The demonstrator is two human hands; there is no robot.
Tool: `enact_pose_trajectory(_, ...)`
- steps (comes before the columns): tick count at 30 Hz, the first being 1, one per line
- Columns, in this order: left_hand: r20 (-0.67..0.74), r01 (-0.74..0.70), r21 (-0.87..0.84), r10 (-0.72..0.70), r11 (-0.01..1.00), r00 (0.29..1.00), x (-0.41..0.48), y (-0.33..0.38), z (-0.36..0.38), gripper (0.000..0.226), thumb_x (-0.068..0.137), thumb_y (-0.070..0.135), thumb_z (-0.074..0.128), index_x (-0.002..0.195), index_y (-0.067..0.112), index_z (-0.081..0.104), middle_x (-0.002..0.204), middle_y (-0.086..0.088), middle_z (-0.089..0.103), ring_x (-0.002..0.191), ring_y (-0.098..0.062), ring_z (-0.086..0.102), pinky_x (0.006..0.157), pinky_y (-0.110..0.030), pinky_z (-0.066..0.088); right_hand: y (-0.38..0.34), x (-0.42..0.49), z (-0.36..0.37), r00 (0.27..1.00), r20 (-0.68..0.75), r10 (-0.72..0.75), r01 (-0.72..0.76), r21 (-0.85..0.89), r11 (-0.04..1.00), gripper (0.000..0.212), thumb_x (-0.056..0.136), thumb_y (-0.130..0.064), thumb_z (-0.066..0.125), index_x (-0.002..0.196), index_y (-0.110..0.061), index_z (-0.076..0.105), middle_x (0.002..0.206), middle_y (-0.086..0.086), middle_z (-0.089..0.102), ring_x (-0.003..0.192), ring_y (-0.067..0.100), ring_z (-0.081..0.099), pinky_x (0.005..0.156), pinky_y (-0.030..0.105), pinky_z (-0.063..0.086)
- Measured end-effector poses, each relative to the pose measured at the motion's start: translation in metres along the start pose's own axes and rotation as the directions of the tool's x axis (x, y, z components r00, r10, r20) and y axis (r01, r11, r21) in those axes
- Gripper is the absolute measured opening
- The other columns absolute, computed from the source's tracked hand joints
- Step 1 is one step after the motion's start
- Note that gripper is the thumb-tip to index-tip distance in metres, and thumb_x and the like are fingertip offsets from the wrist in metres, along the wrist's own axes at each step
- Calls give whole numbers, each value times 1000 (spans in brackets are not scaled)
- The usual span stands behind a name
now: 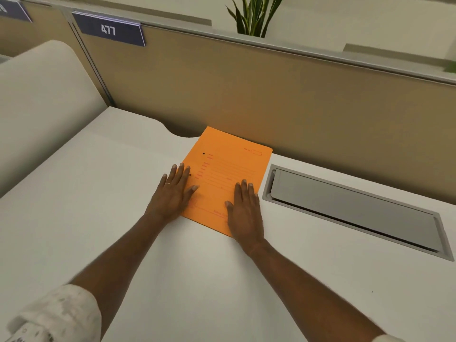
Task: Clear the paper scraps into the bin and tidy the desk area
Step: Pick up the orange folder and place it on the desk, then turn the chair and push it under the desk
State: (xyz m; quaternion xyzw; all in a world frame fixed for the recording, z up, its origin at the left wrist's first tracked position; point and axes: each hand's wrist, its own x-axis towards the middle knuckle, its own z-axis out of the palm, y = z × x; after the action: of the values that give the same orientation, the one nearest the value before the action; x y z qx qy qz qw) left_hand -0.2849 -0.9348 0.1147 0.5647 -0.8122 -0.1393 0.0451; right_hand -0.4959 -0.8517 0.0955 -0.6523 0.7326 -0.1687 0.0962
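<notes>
An orange paper folder (229, 166) with red printed lines lies flat on the white desk (98, 193), its far corner close to the tan partition. My left hand (174, 191) rests flat on the folder's left edge, fingers spread and partly on the desk. My right hand (244, 208) lies flat on the folder's near right corner, fingers together and pointing away. Neither hand grips anything. No paper scraps or bin show in this view.
A tan cubicle partition (271, 99) runs along the desk's back edge, with a purple "477" sign (108, 29). A grey cable-tray flap (352, 208) is set into the desk at right. A white rounded panel (42, 95) stands left; a plant (254, 13) rises behind the partition.
</notes>
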Motion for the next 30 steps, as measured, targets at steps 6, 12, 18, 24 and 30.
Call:
enact_pose_trajectory(6, -43, -18, -48, 16, 999, 999, -38, 11, -20, 91, 91, 73, -1, 161, 16, 9, 168, -4, 8, 156, -24, 2, 126, -49, 12, -8, -30, -31, 999, -39, -12, 11, -33, 999, 65, 102, -44, 25, 148, -1, 40, 155, 17, 39, 147, 33, 32, 119, 43, 17)
enact_pose_trajectory(12, -52, 4, 33, -2, 999, 999, -102, 9, -32, 99, 85, 79, -12, 160, 18, 10, 167, 0, 8, 156, -20, 1, 126, -45, 13, -16, -79, -74, 999, -15, -42, 42, -13, 999, 80, 101, -56, 5, 149, -2, 39, 155, 16, 39, 145, 32, 36, 118, 43, 18)
enact_pose_trajectory(18, -111, 44, 81, -35, 996, 993, -198, 38, -63, 94, 87, 80, -4, 161, 22, 9, 168, 4, 6, 155, -15, -3, 126, -40, 9, -18, -147, -131, 995, -42, -87, 89, 32, 996, 99, 91, -66, -14, 153, -5, 33, 160, 13, 30, 149, 29, 29, 119, 39, 11)
enact_pose_trajectory(24, -222, 73, 96, -50, 993, 974, -305, 95, -107, 93, 89, 78, 1, 161, 19, 14, 168, 0, 10, 156, -18, 1, 126, -42, 12, -28, -243, -198, 984, -45, -171, 174, 74, 982, 118, 72, -73, -32, 158, -8, 16, 167, 8, 9, 154, 23, 6, 120, 31, -1)
enact_pose_trajectory(30, -285, 108, 111, -72, 988, 956, -400, 144, -123, 90, 92, 73, 5, 160, 15, 17, 168, -4, 14, 156, -22, 6, 125, -44, 16, -43, -337, -239, 975, -37, -220, 223, 93, 970, 105, 80, -70, -17, 158, -7, 15, 167, 10, 9, 155, 24, 5, 123, 35, 6)
